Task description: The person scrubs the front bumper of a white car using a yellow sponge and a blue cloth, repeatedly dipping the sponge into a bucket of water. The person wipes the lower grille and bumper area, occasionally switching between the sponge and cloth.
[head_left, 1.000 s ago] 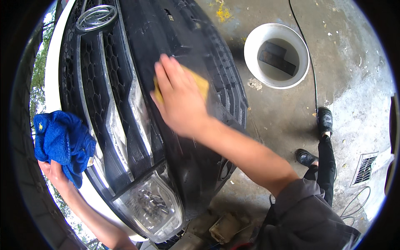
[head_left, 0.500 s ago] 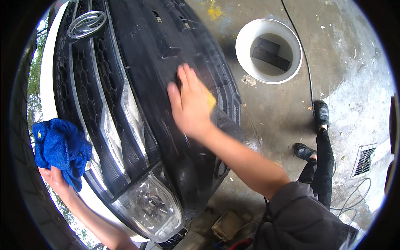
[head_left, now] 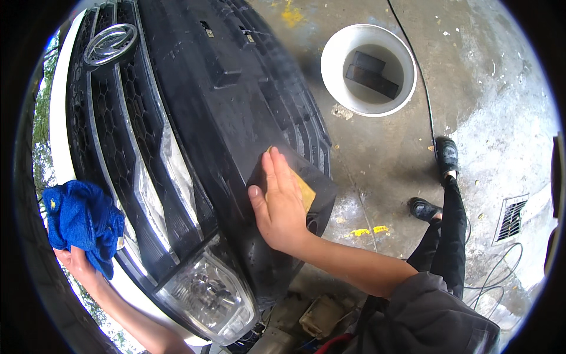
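My left hand [head_left: 76, 262] is closed around a bunched blue towel [head_left: 82, 218] beside the grille, over the white edge of the car's front. Against the black bumper [head_left: 236, 124], my right hand [head_left: 282, 209] lies with fingers straight and close together. Under its palm and fingers is a flat yellow sheet that looks like sandpaper [head_left: 306, 192]; most of it is hidden, with one corner showing past the fingers. Faint scuffs and a dull patch mark the bumper around that hand. The clear headlight [head_left: 209, 289] sits between my two forearms.
A white bucket [head_left: 330, 65] with water and dark flat blocks [head_left: 371, 79] stands on the concrete floor. Past it runs a black hose [head_left: 425, 88]. Someone's legs in dark trousers [head_left: 451, 230] are at the right, near a floor drain [head_left: 512, 218]. A chrome emblem [head_left: 111, 45] is on the grille.
My right hand has slid the yellow sheet along the bumper toward me, toward the headlight end. My left hand keeps the towel in nearly the same place.
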A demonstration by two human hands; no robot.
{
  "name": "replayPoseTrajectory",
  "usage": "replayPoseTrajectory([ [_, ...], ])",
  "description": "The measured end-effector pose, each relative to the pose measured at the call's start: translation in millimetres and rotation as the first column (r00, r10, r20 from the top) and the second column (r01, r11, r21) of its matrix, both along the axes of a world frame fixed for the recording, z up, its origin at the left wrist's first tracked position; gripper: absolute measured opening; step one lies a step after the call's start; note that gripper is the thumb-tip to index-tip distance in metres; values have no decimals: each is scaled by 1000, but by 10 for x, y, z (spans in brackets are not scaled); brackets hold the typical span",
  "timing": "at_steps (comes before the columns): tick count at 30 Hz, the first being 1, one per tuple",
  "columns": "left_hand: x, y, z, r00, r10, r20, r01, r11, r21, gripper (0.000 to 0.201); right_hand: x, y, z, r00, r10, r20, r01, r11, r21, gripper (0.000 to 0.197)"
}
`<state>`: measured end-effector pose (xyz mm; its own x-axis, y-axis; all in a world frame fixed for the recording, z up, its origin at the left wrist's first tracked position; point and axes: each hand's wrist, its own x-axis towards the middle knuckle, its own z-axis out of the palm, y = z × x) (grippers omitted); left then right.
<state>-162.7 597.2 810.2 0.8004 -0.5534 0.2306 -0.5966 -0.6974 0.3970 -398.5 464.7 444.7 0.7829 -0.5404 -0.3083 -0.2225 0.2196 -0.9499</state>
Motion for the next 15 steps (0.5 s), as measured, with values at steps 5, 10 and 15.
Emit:
replayPoseTrajectory([
  [5,127,-129,-53,998,-68,-1,68,997,-21,63,1147,-716,-84,980,-150,-129,145,988,-50,73],
  [10,131,69,26,997,-62,55,60,997,42,65,228,-182,-91,988,-80,130,98,987,-131,68],
  [15,115,-134,-59,998,-68,-7,68,997,-37,65,886,-620,-317,945,-247,212,293,931,-220,57],
])
